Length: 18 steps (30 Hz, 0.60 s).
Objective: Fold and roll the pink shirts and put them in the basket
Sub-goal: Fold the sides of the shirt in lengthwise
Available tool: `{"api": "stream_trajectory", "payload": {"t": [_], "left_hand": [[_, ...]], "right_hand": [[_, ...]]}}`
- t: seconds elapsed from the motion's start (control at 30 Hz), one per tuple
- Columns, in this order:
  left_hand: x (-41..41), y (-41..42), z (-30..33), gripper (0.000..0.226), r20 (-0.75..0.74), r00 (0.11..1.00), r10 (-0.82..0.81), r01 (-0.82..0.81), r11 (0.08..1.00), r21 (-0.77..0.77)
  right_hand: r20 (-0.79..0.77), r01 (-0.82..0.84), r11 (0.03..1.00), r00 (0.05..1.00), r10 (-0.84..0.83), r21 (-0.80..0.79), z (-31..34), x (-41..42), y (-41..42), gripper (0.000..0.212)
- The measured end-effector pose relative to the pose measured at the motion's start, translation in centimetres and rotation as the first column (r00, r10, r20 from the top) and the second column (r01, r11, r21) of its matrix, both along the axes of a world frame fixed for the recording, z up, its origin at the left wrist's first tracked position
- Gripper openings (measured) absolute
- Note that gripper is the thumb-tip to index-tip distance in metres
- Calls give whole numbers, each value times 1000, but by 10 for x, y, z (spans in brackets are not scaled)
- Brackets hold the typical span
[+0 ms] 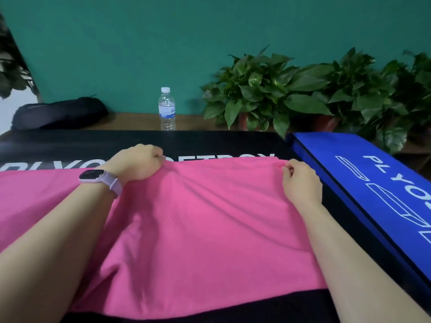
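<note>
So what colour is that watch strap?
Pale lilac strap, on the left wrist; head view.

pink shirt [198,224]: soft matt cloth, fine even weave, creased where gripped
black mat [210,142]: smooth, faint sheen, white printed lettering
blue box [363,183]: blue fabric-like covering, matt, white printed lettering and line art
water bottle [167,109]: clear glossy plastic, ribbed lower body, white plastic cap, paper-like or film label
watch [92,175]: glossy dark glass face, pale matt strap that looks like rubber or silicone
dark bag [59,115]: matt black cloth, soft and slumped
shelf [130,122]: brown wood-look surface, smooth
plant leaves [279,89]: waxy, glossy green
plant pots [325,123]: reddish-brown, material unclear
wall [140,43]: teal paint, flat matt
</note>
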<state>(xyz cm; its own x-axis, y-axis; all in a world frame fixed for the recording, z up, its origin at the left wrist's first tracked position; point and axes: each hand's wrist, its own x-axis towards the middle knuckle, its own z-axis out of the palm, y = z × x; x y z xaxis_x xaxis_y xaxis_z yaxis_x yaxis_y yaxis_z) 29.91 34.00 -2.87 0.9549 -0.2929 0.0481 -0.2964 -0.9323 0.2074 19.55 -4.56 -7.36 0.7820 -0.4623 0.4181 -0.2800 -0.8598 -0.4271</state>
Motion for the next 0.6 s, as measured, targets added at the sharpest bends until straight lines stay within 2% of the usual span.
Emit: {"api": "stream_trajectory", "payload": {"t": [0.13, 0.23, 0.3, 0.4, 0.5, 0.6], "left_hand": [[-17, 0, -36, 26, 277, 960, -44, 34, 999, 38], [-19, 0, -40, 27, 314, 947, -72, 70, 997, 18], [-18, 0, -38, 31, 327, 943, -71, 78, 997, -8], [-18, -1, -41, 37, 352, 933, -73, 89, 996, -30], [-16, 2, -38, 43, 309, 951, -10, 22, 999, -36], [-14, 6, -30, 54, 247, 969, 18, -32, 998, 53]], "right_hand": [[95, -16, 999, 995, 11, 49, 3, -10, 5, 17], [204, -2, 998, 979, -12, 65, 17, -11, 14, 19], [224, -2, 998, 975, -13, 67, 42, 3, 14, 19], [74, 58, 989, 995, -68, 134, 73, 38, 3, 18], [-146, 112, 994, 983, -113, -17, 50, 51, 4, 21], [-169, 126, 979, 974, -153, -158, 11, 47, 0, 16]]}}
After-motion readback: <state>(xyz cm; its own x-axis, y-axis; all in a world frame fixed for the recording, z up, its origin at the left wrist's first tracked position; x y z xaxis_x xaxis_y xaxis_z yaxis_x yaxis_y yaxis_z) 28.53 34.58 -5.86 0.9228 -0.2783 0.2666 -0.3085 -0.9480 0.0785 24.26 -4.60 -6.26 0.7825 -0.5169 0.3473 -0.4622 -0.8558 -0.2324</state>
